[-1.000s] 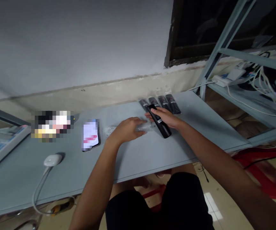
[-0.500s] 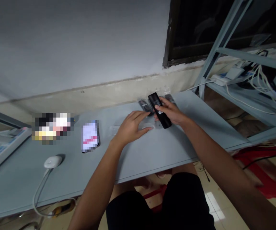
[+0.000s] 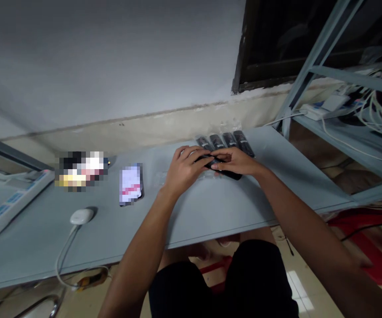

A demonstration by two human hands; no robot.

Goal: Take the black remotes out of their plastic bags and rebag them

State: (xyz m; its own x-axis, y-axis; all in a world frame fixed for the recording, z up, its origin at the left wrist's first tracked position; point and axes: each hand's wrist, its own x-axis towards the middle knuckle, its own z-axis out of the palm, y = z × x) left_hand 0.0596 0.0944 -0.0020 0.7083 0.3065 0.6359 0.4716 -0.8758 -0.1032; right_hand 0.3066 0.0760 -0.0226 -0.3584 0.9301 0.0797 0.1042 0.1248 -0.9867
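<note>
Both hands are at a black remote control [image 3: 233, 173], tilted just above the shelf top. My right hand [image 3: 239, 160] is closed around its middle, with the thumb across the upper face. At its far left end, my left hand [image 3: 185, 170] has its fingers curled over and gripping; that end is mostly hidden beneath them. Right behind the hands, several similar black remotes [image 3: 242, 140] in clear plastic bags lie side by side. A crumpled clear plastic bag [image 3: 207, 176] shows partly under the hands.
To the left lie a phone [image 3: 130, 183] with a blurred screen, a white rounded plug [image 3: 81, 216] on a cable, and a blurred pile [image 3: 81, 170]. Power strips [image 3: 15, 205] flank both sides. A metal rack [image 3: 323, 57] with tangled cables stands right; a wall rises behind.
My left hand has moved onto the remote's far end and closed on it. The remote has been lowered and turned flatter, uncovering more of the bagged ones behind. The view has shifted slightly.
</note>
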